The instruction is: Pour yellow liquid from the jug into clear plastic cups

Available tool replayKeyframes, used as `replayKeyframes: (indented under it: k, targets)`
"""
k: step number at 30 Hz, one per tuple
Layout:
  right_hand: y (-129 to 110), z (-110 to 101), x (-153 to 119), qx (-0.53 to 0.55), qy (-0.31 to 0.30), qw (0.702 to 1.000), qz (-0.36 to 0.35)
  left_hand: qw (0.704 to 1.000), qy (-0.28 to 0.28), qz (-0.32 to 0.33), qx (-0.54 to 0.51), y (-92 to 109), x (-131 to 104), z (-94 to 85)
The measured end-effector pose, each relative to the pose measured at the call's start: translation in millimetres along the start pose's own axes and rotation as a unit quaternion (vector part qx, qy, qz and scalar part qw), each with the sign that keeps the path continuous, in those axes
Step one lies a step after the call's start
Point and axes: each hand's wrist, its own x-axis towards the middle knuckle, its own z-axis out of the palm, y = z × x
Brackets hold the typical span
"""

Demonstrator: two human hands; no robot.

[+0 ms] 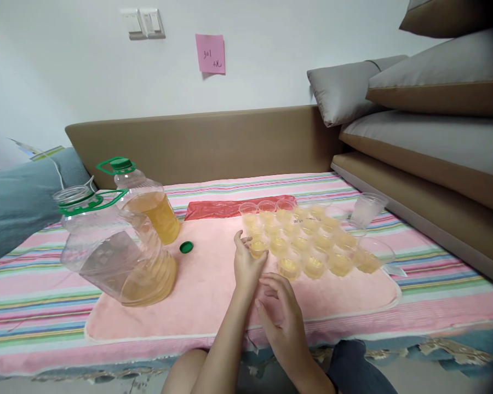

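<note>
A clear plastic cup (258,250) — gripped between the left hand's thumb and fingers (263,256) — stands left of other filled cups (314,266), apparently being placed. The right hand (285,313) curls loosely, empty; release calls for steadiness.

The person's left hand (248,265) has its thumb and fingers around a clear cup (258,250) of yellow liquid at the near left of rows of similar cups (314,267). The right hand (285,312), fingers loosely bent, is just beside the left wrist. On the pink mat (207,290) a green cap (186,247) lies near an uncapped jug (110,262); a capped jug (150,205) stands behind.
</note>
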Motion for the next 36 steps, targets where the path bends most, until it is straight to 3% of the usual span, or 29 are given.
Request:
replayKeyframes:
  k: [36]
  targets:
    - [21,-1,2,-0.029,0.011,0.999,-0.034,0.995,-0.015,0.021,-0.101,-13,0,1.3]
